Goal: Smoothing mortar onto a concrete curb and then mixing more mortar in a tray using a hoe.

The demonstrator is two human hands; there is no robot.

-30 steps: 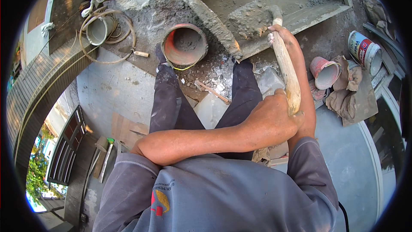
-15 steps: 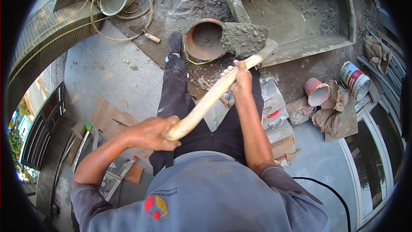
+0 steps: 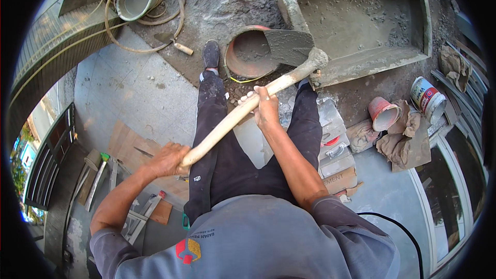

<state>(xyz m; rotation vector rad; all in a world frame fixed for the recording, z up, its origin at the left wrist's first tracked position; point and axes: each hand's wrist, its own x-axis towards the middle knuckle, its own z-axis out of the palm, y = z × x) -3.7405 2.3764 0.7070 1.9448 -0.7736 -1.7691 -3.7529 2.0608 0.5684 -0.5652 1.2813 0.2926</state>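
A hoe with a pale, curved wooden handle point(image 3: 227, 123) slants across in front of me. Around the handle's near end my left hand point(image 3: 169, 160) is closed. My right hand point(image 3: 265, 108) grips it further up, toward the head. The wet grey hoe blade point(image 3: 290, 46) is tilted over the right side of a reddish bucket point(image 3: 236, 67), with only a thin film of mortar on it. Grey mortar point(image 3: 250, 46) lies inside the bucket. A yellowish bail handle hangs at the bucket's near rim.
A mortar trough point(image 3: 361, 64) stands at the far right. A coiled hose point(image 3: 182, 0) surrounds a pale bucket point(image 3: 135, 2), with a trowel point(image 3: 182, 48) nearby. To my right are a small red bucket point(image 3: 380, 120), a white paint pail point(image 3: 436, 107), crumpled paper and a cement bag point(image 3: 338, 180).
The lumpy mortar heaped on the hoe blade has gone from it, and the bucket looks fuller. Both hands have shifted left with the handle; the right hand has also come nearer.
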